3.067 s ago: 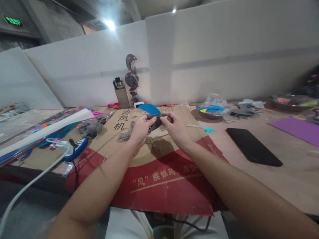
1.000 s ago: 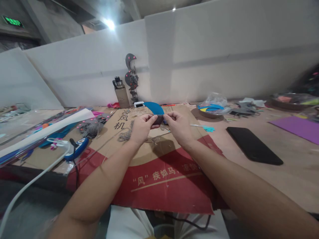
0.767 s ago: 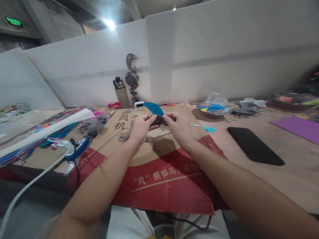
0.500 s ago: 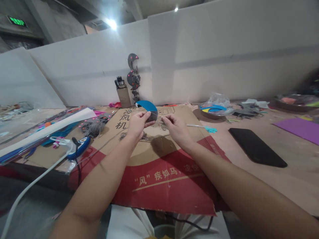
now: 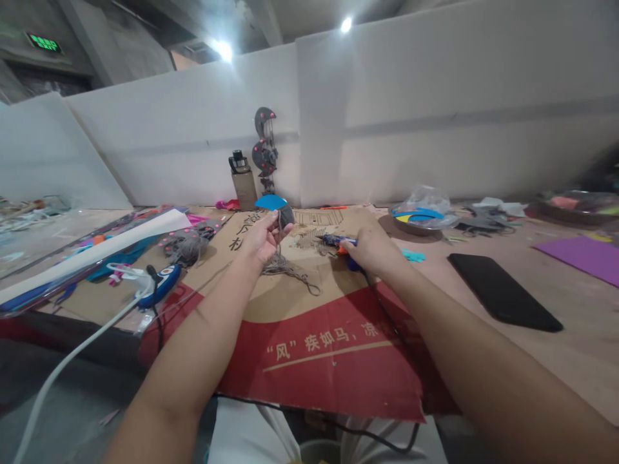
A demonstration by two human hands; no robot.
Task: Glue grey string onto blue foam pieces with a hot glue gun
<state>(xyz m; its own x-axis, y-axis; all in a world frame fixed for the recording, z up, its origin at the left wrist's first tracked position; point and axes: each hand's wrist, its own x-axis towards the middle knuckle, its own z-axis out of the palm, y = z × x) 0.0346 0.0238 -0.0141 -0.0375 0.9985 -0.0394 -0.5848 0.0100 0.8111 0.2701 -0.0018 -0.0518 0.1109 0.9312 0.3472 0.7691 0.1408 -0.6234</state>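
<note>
My left hand [image 5: 264, 237] is closed on a curved blue piece [image 5: 271, 202], part of it covered with grey yarn. From that hand a tangle of grey yarn [image 5: 285, 265] trails onto the cardboard, ending in a small loop. My right hand [image 5: 371, 248] grips a glue gun [image 5: 338, 240], dark blue with an orange trigger, its nozzle pointing left towards the blue piece but apart from it. A black cord [image 5: 382, 299] runs down from the gun's handle.
Red-and-brown cardboard [image 5: 333, 380] covers the table before me. A black phone [image 5: 503, 291] and purple sheet [image 5: 585, 258] lie right. Further back are a bottle [image 5: 244, 187], a grey hanging ornament [image 5: 264, 154] and a bowl [image 5: 418, 220]. Left sits a power strip [image 5: 164, 283].
My right hand has let go of the yarn, moved right and taken hold of the glue gun. My left hand has turned the blue piece, and the yarn now hangs onto the cardboard.
</note>
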